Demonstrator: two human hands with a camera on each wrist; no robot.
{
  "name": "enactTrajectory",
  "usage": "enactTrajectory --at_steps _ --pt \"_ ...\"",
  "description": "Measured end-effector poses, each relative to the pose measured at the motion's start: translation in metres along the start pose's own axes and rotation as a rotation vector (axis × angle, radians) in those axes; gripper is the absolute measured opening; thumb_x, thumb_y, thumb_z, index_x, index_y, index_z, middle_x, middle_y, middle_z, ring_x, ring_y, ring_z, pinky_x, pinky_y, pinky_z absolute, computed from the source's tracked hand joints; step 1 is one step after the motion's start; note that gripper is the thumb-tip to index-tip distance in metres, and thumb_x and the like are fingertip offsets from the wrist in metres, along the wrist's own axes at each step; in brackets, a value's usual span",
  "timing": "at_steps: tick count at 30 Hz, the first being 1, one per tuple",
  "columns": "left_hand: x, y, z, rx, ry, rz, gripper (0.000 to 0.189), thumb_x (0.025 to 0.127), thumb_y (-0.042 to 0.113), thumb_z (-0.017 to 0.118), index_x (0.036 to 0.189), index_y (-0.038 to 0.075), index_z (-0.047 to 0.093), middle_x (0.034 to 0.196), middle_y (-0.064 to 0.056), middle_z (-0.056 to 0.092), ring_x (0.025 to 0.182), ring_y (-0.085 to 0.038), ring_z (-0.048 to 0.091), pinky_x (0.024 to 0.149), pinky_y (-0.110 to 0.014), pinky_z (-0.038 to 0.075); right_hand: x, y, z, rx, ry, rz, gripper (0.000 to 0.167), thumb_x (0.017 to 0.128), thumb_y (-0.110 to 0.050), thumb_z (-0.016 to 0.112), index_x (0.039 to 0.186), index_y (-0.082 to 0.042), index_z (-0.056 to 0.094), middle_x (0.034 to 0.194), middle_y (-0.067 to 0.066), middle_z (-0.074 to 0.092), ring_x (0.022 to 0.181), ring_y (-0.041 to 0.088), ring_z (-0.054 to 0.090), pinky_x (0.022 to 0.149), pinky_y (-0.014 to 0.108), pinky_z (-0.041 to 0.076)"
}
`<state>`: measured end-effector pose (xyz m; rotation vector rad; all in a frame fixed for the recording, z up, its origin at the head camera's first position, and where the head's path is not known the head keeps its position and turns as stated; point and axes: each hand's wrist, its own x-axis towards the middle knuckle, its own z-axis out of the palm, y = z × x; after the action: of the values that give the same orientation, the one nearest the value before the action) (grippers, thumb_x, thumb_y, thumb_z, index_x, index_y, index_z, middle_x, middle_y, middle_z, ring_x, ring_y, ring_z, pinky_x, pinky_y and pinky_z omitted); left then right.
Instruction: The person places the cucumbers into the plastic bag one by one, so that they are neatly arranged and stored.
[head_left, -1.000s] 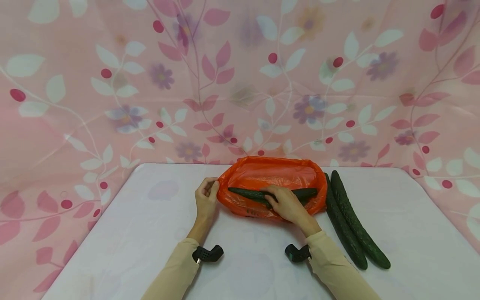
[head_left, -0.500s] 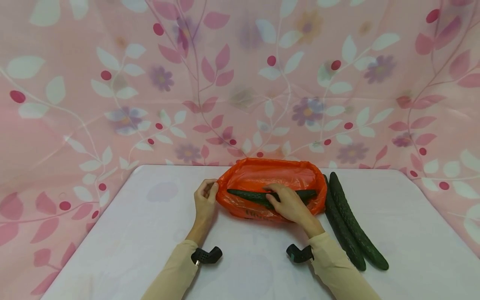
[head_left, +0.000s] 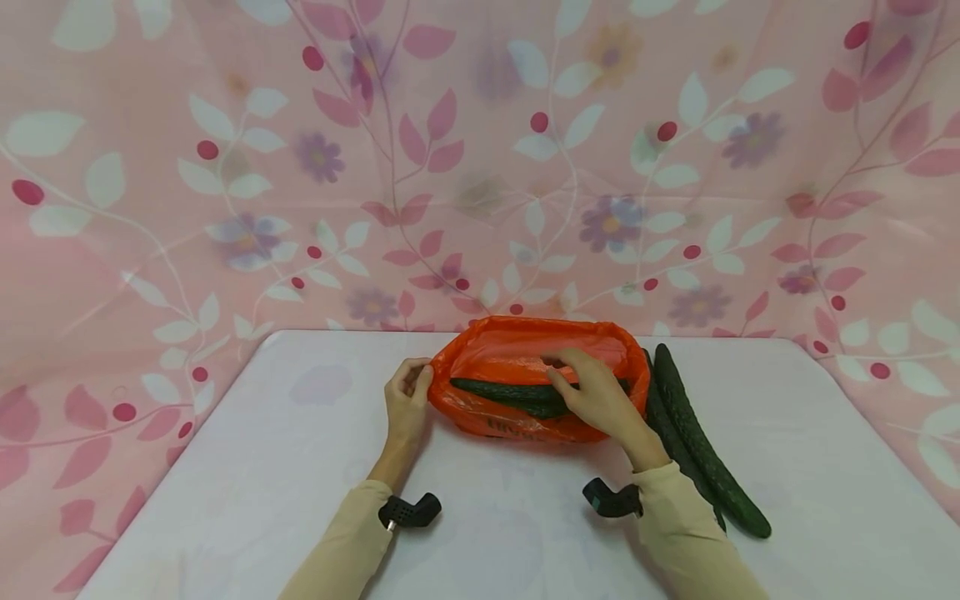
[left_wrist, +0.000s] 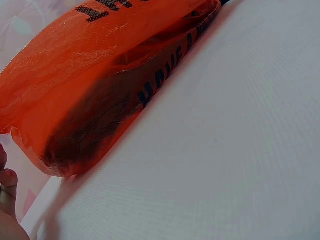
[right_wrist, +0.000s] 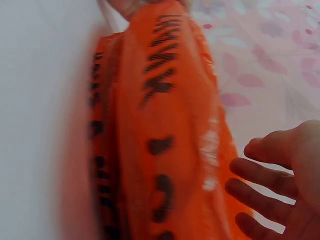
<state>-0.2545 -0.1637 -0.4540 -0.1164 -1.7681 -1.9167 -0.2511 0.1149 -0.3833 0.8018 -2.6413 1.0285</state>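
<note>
An orange plastic bag [head_left: 547,329] with black lettering lies with its mouth open on the table. At its left end, my left hand [head_left: 407,400] pinches the rim between thumb and fingers. Inside the bag rests a dark green cucumber [head_left: 498,390], its right part overlapped by my right hand [head_left: 600,398]. That hand is over the bag's opening, holding nothing, and the right wrist view shows its fingers [right_wrist: 262,175] spread apart beside the orange plastic. Through the bag's wall in the left wrist view, a dark long shape [left_wrist: 90,125] shows.
To the right of the bag, two more long cucumbers lie side by side: one outer cucumber [head_left: 708,442] and one inner cucumber [head_left: 675,433] partly hidden by the right forearm. The white-covered table [head_left: 315,433] ends at a pink floral backdrop [head_left: 480,167].
My right hand has let go of the cucumber in the bag and lifted slightly up and to the right. The left hand stays at the bag's rim.
</note>
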Motion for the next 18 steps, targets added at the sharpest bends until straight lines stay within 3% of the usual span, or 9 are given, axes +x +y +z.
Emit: enactTrajectory --at_steps 5,12,18 --pt "-0.001 0.003 -0.001 -0.011 -0.007 -0.002 0.018 0.092 0.004 0.057 0.102 -0.010 0.062 0.085 0.004 0.062 0.075 -0.004 0.058 0.069 -0.012 0.047 -0.002 -0.001 -0.014 0.007 0.015 0.013 0.032 0.095 -0.021 0.056 0.125 -0.011 0.057 0.120 0.008 0.062 0.110 0.025 0.059 0.092 0.047 0.049" --pt "-0.005 0.025 0.002 -0.013 -0.030 0.016 0.018 0.091 -0.003 0.054 0.101 -0.017 0.058 0.085 0.003 0.062 0.076 -0.003 0.058 0.071 -0.012 0.047 -0.007 0.002 -0.030 0.004 0.061 0.006 0.032 0.094 -0.019 0.058 0.126 -0.012 0.057 0.121 0.007 0.062 0.111 0.024 0.057 0.095 0.048 0.046" --pt "-0.004 0.021 0.001 -0.005 -0.032 0.027 0.018 0.092 -0.001 0.055 0.101 -0.015 0.059 0.085 0.002 0.063 0.077 -0.004 0.058 0.070 -0.013 0.048 -0.011 0.008 -0.041 0.011 0.095 -0.018 0.032 0.095 -0.019 0.056 0.126 -0.009 0.057 0.122 0.012 0.061 0.108 0.027 0.059 0.093 0.050 0.047"
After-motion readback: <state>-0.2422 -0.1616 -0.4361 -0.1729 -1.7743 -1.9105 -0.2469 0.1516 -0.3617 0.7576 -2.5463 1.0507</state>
